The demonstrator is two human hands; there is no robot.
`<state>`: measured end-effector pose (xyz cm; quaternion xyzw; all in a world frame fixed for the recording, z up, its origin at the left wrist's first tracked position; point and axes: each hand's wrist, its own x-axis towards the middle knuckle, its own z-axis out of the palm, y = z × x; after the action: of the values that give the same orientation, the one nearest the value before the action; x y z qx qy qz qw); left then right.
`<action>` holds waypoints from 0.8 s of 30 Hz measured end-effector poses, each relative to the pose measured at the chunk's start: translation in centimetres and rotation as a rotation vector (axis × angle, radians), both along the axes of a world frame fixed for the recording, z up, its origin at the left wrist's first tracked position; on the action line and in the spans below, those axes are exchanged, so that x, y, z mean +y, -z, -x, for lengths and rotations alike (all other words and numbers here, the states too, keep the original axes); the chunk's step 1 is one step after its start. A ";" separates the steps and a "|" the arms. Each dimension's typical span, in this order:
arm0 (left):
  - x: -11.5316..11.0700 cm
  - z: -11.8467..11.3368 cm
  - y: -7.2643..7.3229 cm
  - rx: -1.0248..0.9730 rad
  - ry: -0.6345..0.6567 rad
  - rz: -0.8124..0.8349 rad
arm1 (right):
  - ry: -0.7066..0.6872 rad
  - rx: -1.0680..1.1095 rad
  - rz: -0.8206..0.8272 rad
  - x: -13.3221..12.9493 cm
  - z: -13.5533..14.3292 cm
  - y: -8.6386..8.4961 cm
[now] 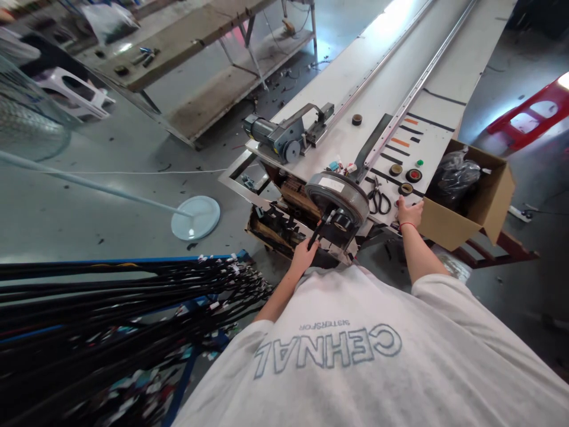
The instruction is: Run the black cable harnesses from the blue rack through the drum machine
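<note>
Head view: a long white surface [377, 95] carries a round grey drum [336, 198] at its near end. Below the drum, the left hand [304, 256] clenches a black cable [316, 232]. Beside the scissors [379, 200], the right hand [409, 213] rests released on the surface edge, touching a cardboard box [466, 207].

beside the round grey metal drum [336, 196], the long bench [377, 95] looks smooth, matt white with shiny metal rails. right of the drum, the box [482, 198] is plain brown cardboard holding glossy black plastic.
</note>
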<state>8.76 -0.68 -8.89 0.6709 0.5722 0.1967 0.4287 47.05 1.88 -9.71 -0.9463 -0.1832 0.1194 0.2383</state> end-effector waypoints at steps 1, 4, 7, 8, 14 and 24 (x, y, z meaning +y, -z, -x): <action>0.0 0.0 0.1 -0.004 0.000 0.004 | 0.008 -0.001 -0.010 0.0 0.0 0.1; 0.0 0.1 0.4 -0.027 0.000 0.007 | 0.022 -0.007 -0.026 0.1 0.0 0.3; 0.0 0.2 0.7 -0.042 -0.007 0.004 | 0.030 -0.010 -0.022 0.2 0.0 0.4; 0.0 0.2 0.8 -0.049 -0.007 0.006 | 0.032 -0.011 -0.022 0.2 0.0 0.4; 0.1 0.3 1.0 -0.070 0.003 0.022 | 0.032 -0.019 -0.021 0.1 0.1 0.6; 0.1 0.3 0.9 -0.063 -0.023 0.057 | 0.032 -0.009 -0.011 0.2 0.2 0.6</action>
<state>8.49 -0.61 -9.80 0.6451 0.5715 0.2063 0.4633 46.81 2.06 -10.35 -0.9482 -0.1700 0.1101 0.2446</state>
